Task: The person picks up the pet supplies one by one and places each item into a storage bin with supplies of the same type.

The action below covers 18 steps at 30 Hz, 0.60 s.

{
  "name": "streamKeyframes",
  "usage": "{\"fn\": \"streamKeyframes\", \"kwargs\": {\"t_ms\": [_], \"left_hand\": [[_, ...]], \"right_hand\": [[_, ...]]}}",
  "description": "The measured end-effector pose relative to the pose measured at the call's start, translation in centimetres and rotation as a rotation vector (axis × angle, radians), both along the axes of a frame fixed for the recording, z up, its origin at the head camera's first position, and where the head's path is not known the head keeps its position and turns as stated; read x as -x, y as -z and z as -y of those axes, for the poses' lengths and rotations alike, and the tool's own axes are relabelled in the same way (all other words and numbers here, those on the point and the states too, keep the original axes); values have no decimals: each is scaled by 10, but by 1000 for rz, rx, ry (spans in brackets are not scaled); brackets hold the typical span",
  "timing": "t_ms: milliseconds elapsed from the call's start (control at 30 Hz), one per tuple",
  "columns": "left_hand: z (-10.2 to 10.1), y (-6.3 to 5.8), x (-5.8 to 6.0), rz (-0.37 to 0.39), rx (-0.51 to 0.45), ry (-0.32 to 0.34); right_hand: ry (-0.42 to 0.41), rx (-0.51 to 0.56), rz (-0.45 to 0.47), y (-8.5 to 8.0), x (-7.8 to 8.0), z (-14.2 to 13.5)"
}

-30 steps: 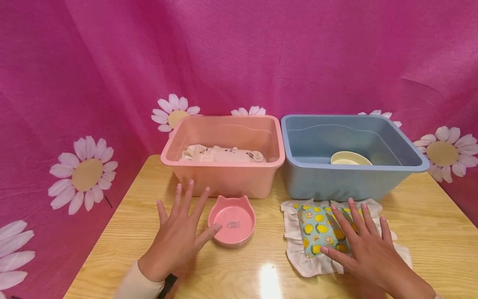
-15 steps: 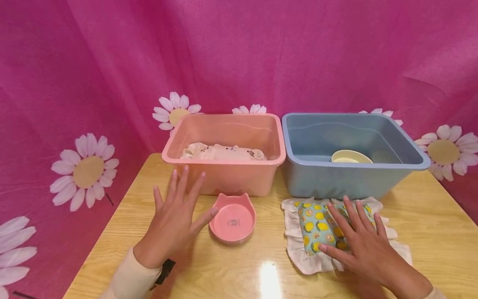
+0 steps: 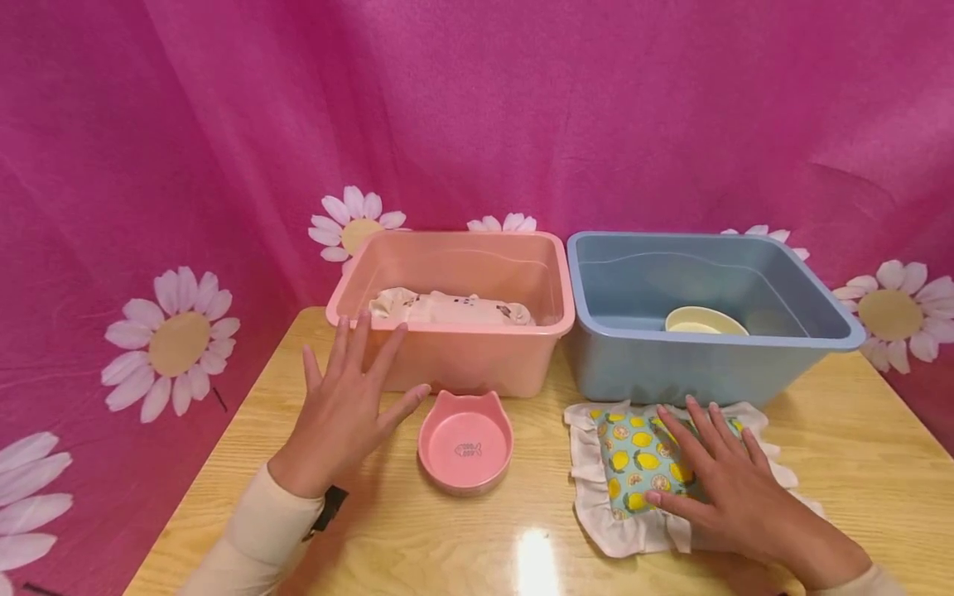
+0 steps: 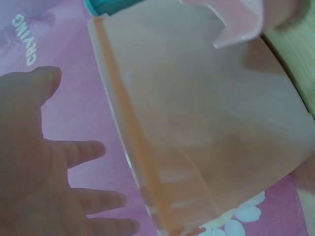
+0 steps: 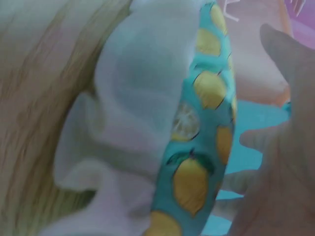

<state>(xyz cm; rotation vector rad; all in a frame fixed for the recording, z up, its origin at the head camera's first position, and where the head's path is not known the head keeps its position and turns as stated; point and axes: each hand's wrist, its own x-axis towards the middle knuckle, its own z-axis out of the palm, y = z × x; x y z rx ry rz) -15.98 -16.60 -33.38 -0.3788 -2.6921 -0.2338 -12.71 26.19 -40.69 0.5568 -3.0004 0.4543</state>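
My left hand (image 3: 339,414) hovers with spread fingers in front of the pink bin (image 3: 462,360), left of a pink cat-eared bowl (image 3: 465,451) with a fish-bone print. It holds nothing; in the left wrist view its fingers stand apart from the bin's wall (image 4: 206,113). Over a small ruffled lemon-print cushion (image 3: 626,463) my right hand (image 3: 734,488) is spread, fingers straight. In the right wrist view that hand (image 5: 275,172) appears just above the cushion (image 5: 194,182); whether any fingertip touches it, I cannot tell.
A blue bin (image 3: 671,368) stands right of the pink one, with a cream bowl (image 3: 704,321) inside. A pale printed cloth bundle (image 3: 455,310) lies in the pink bin. Behind the wooden table (image 3: 447,546) hangs a magenta daisy-patterned curtain (image 3: 477,108).
My left hand has moved forward and slightly left, away from the cat-eared bowl toward the pink bin. The right hand has barely shifted over the cushion.
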Motion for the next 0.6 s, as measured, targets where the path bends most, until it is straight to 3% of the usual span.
{"fn": "streamKeyframes", "kwargs": {"t_ms": [367, 600], "left_hand": [[18, -5, 39, -41, -79, -21], [28, -4, 57, 15, -138, -68]], "right_hand": [[-37, 48, 68, 4, 14, -15], [-48, 56, 86, 8, 21, -19]]}}
